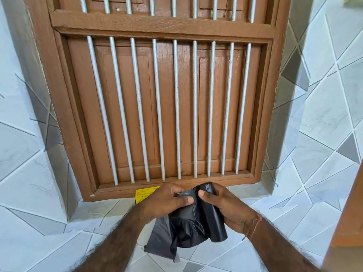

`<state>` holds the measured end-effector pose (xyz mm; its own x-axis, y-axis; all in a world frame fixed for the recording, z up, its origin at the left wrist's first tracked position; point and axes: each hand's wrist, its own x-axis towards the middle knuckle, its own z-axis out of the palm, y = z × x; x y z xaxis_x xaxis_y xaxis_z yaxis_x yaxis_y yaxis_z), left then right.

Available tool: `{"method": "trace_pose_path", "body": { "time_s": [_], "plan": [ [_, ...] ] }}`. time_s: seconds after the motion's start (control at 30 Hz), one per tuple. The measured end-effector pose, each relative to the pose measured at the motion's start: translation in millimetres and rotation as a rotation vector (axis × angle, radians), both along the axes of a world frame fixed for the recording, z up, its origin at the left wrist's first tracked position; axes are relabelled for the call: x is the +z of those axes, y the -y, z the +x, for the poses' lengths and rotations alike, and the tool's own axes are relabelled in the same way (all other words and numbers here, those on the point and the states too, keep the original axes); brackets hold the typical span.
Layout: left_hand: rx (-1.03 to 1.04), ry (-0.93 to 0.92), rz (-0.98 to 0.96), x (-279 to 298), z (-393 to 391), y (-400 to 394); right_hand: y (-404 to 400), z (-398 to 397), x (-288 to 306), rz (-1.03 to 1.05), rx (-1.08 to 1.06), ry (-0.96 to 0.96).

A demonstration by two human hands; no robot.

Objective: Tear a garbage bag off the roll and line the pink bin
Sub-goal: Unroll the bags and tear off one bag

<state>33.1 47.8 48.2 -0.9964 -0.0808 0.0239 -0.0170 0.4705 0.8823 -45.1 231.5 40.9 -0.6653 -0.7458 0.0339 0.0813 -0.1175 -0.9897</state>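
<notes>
A black garbage bag roll [213, 218] is held upright in my right hand [225, 207], thumb pressed on its upper part. My left hand [167, 201] pinches the loose black bag [167, 238] that hangs unrolled from the roll's left side. The two thumbs sit close together at the seam between bag and roll. The loose bag droops crumpled below my hands. The pink bin is not in view.
A brown wooden window [161, 99] with grey vertical bars fills the wall ahead. A yellow label or packet [145, 193] lies on the tiled ledge behind my left hand. White and grey tiles [39, 173] cover the walls and ledge. A wooden edge [349, 213] stands at right.
</notes>
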Motion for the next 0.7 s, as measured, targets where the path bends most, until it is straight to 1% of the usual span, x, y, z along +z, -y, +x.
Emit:
{"method": "trace_pose_path", "body": {
  "time_s": [0.1, 0.17, 0.37, 0.47, 0.7],
  "plan": [
    [-0.02, -0.011, -0.052, 4, -2, -2, 3, 2, 0, -0.003, 0.034, -0.007],
    [0.014, -0.044, -0.103, 4, -4, -3, 5, 1, -2, -0.022, 0.018, 0.003],
    [0.098, -0.22, -0.153, -5, -4, -6, 13, 0, -8, -0.08, -0.051, 0.1],
    [0.172, -0.245, -0.17, -10, -3, -5, 18, 1, -9, -0.108, -0.061, 0.115],
    [0.281, -0.306, -0.29, -19, -2, 0, 31, 3, -12, -0.124, -0.104, 0.112]
  ]
}}
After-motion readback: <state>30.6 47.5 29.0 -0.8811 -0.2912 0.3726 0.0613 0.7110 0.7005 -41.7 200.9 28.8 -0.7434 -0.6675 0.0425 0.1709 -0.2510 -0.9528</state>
